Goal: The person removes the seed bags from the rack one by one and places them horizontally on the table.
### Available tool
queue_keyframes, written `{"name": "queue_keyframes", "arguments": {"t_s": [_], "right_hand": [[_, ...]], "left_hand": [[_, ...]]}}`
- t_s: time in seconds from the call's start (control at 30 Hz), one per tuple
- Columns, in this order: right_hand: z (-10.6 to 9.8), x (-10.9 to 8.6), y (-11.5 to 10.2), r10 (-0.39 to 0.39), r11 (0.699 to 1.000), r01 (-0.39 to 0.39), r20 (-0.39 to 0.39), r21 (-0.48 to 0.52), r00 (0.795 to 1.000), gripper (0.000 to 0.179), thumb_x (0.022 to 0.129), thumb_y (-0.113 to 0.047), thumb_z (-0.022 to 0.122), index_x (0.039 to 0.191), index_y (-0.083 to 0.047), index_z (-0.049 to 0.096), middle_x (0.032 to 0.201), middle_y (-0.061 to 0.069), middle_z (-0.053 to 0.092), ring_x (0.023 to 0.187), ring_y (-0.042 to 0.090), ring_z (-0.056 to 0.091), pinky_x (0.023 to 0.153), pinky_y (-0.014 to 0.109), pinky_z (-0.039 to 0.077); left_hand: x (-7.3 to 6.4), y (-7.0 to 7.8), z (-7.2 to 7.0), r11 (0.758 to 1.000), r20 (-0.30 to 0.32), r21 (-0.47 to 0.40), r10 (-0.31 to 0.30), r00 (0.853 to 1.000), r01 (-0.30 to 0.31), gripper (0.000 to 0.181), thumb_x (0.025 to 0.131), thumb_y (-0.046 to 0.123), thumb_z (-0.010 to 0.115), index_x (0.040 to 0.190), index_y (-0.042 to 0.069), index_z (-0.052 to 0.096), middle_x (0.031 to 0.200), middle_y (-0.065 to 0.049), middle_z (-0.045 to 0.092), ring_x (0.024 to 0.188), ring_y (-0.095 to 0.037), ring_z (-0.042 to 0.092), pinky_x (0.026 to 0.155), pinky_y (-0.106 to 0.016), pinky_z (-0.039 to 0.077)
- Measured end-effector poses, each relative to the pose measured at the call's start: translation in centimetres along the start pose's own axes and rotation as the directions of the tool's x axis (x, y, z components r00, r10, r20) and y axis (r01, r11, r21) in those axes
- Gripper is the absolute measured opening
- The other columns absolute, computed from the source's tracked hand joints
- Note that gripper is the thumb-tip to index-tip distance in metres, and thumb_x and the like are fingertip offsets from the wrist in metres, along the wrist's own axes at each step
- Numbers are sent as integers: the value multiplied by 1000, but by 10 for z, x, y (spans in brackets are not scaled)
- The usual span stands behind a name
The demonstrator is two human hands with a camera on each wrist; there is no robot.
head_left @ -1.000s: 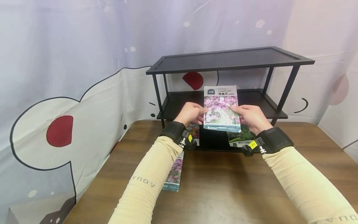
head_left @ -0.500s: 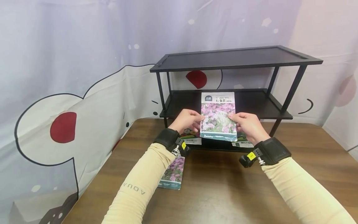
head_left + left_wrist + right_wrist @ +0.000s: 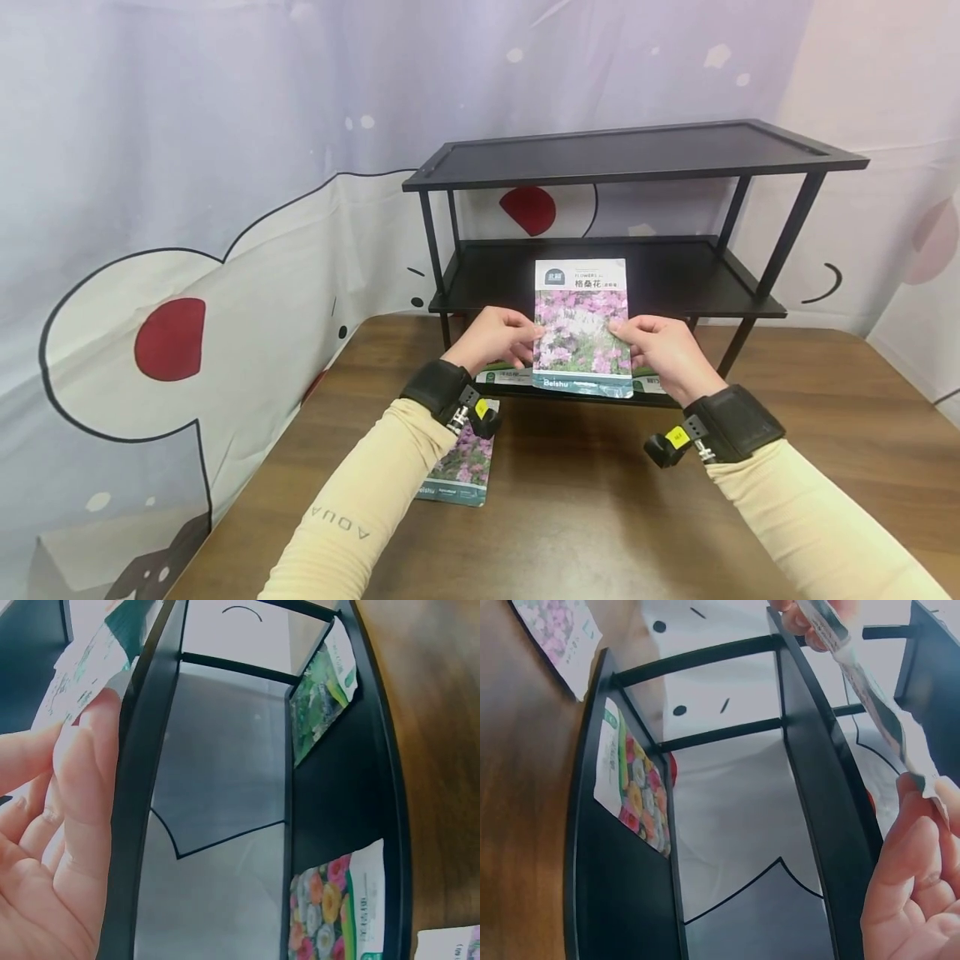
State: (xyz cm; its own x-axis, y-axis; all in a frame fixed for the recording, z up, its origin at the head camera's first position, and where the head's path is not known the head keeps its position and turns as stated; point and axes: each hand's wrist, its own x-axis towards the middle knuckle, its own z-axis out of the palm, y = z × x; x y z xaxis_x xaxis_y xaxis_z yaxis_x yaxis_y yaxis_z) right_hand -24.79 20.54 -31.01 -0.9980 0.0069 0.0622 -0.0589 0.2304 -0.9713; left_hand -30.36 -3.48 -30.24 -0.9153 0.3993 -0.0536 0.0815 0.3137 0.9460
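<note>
A flower seed packet [image 3: 581,329] with pink blossoms, a white top and a teal bottom band is held up in front of the rack. My left hand [image 3: 501,337] pinches its left edge, and my right hand [image 3: 667,354] pinches the right edge with the thumb on its front. The right wrist view shows the packet [image 3: 874,701] edge-on, gripped from both sides. In the left wrist view, thumb and fingers of the left hand [image 3: 67,817] close on the packet's edge. A second pink-flower packet [image 3: 467,467] lies on the table, partly hidden by my left wrist.
A black three-tier rack [image 3: 637,157] stands on the wooden table [image 3: 600,500] before a printed curtain [image 3: 247,100]. On its bottom tier lie a packet of multicoloured flowers [image 3: 326,911] and a green packet [image 3: 322,694], set apart from each other.
Both hands have brought the pink-flower packet down, from in front of the middle tier to partly over the bottom tier in the head view. The grip stays the same.
</note>
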Motion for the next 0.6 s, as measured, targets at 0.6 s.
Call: {"name": "queue_keyframes", "arguments": {"t_s": [0.6], "right_hand": [[12,-21,15,-9,998,13,49,-66,999,32,86,-30,67,85,1,62,65,-2,49,56,10,49,57,26,48]], "left_hand": [[-24,-23,-5,999,91,36,25,996,-29,19,83,19,70,93,3,70,83,-9,68,80,-33,66,61,-34,55]]}}
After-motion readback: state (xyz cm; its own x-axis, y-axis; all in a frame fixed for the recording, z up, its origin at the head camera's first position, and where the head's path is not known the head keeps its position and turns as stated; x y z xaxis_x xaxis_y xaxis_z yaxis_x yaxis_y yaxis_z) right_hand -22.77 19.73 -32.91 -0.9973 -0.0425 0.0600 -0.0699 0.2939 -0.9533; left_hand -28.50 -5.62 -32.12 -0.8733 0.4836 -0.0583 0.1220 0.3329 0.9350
